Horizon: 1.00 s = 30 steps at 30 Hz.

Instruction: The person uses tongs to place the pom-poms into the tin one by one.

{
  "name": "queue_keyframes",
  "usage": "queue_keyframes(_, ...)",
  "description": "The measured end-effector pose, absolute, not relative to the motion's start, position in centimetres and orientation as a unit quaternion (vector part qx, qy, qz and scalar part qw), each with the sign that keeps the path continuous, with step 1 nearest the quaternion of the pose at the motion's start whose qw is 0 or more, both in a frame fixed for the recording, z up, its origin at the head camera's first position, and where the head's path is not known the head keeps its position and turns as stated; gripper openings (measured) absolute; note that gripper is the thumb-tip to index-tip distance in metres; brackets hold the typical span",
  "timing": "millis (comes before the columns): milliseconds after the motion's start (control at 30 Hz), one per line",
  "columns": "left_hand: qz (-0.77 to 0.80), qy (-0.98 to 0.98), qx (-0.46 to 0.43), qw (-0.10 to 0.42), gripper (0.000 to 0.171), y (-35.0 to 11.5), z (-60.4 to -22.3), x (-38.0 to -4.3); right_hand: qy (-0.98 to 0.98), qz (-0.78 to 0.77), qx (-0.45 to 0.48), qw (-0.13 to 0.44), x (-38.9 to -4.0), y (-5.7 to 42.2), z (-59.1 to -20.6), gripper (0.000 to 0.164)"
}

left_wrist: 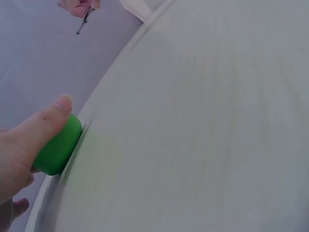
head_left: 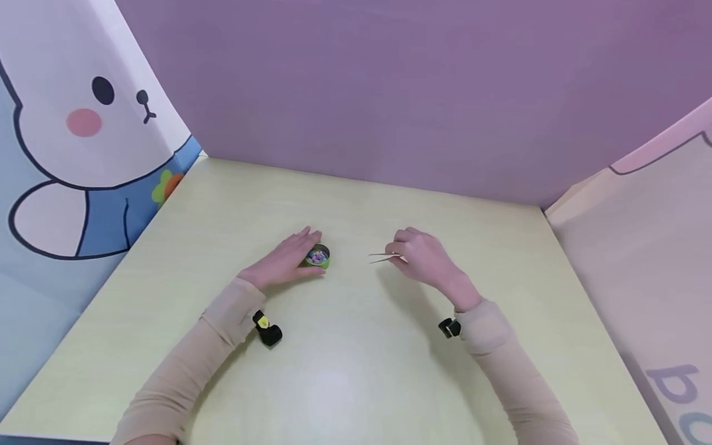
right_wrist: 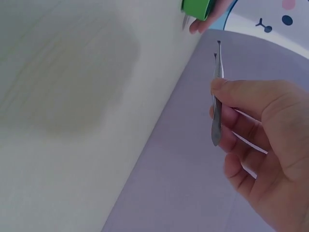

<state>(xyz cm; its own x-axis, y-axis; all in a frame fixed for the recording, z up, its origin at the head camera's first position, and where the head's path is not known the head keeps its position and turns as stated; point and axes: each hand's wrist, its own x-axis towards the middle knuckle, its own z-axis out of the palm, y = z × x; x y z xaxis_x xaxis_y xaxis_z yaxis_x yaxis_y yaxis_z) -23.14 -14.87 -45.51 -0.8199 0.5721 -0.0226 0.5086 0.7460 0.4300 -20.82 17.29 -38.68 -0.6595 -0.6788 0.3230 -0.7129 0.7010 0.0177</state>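
A small green container (head_left: 326,264) with small colourful pieces (head_left: 317,256) inside stands on the table, its top uncovered. My left hand (head_left: 285,258) holds it from the left, thumb on the near side and fingers on the far side. In the left wrist view, the thumb lies along the container's rounded green wall (left_wrist: 63,147). To the right, my right hand (head_left: 424,256) pinches metal tweezers (right_wrist: 217,113) between thumb and fingers. Their two tips stand slightly apart, point left towards the container and hold nothing. In the head view a gap separates tips and container.
The pale tabletop (head_left: 334,346) runs back to a purple wall (head_left: 378,93). A panel with a cartoon rabbit (head_left: 50,136) borders the left side, and a pale panel (head_left: 645,247) borders the right. Black wrist devices (head_left: 269,334) sit at both sleeve cuffs.
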Motion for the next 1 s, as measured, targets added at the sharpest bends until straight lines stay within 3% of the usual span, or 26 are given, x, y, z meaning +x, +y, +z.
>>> queue_keyframes(533,0.22,0.933,0.272,0.084,0.093,-16.1,-45.4,-23.6,-0.965,0.044,0.24,0.094,-20.7,19.4,-39.4,0.005)
queue_keyframes(1000,0.219,0.932,0.279,0.072,0.094,-16.9,-45.9,-23.8,-0.985,0.147,0.086,0.006,-21.8,18.0,-40.4,0.015)
